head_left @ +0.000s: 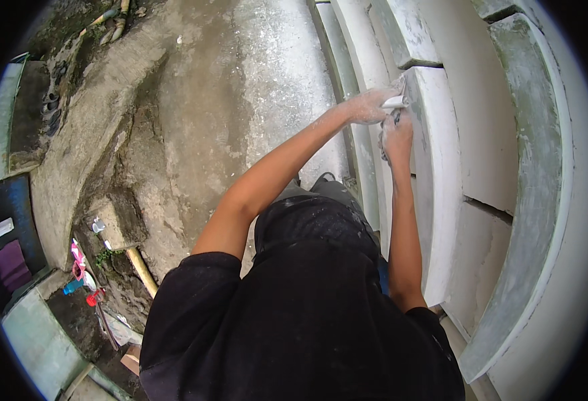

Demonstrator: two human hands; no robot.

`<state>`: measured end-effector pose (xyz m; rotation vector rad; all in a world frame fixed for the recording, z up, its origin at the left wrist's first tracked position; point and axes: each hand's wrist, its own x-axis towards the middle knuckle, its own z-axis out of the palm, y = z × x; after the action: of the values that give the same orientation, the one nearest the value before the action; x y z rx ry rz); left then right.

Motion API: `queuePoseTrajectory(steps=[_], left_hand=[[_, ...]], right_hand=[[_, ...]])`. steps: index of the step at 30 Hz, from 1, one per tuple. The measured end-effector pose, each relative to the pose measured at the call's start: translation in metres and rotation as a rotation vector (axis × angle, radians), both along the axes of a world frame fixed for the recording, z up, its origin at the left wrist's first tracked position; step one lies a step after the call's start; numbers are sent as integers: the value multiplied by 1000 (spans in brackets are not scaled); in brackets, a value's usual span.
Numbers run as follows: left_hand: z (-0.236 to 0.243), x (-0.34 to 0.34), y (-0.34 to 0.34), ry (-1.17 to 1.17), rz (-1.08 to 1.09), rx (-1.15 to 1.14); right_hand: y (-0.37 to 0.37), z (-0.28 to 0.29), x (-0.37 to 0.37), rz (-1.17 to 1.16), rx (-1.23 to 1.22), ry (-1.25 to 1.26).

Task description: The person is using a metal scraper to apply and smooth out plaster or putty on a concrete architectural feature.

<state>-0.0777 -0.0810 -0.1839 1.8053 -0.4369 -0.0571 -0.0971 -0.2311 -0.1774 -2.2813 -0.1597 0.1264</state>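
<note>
Both my hands are together at the edge of a white plastered ledge (pixel 434 160) on my right. My left hand (pixel 369 107), coated in white dust, has its fingers closed about a small white tube-like piece (pixel 395 102); its exact kind is unclear. Just below it, my right hand (pixel 398 139) is closed like a fist, with a bit of something dark showing at the thumb. Grey smears mark the side of that hand. What the right fingers grip is mostly hidden.
More long ledges run along the wall on the right, including a grey-green one (pixel 541 134). Wet, white-spattered concrete (pixel 280 80) lies left of them. Far left are a rough stone slope (pixel 100 113), a bamboo pole (pixel 141 271) and a purple cloth (pixel 12 265).
</note>
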Motion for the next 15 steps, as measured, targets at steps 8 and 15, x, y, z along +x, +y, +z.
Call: queuePoseTrajectory(steps=[8, 15], left_hand=[[-23, -72, 4, 355, 52, -93], [8, -46, -5, 413, 138, -403]], right_hand=[[-44, 23, -67, 46, 317, 493], [-27, 44, -47, 35, 272, 382]])
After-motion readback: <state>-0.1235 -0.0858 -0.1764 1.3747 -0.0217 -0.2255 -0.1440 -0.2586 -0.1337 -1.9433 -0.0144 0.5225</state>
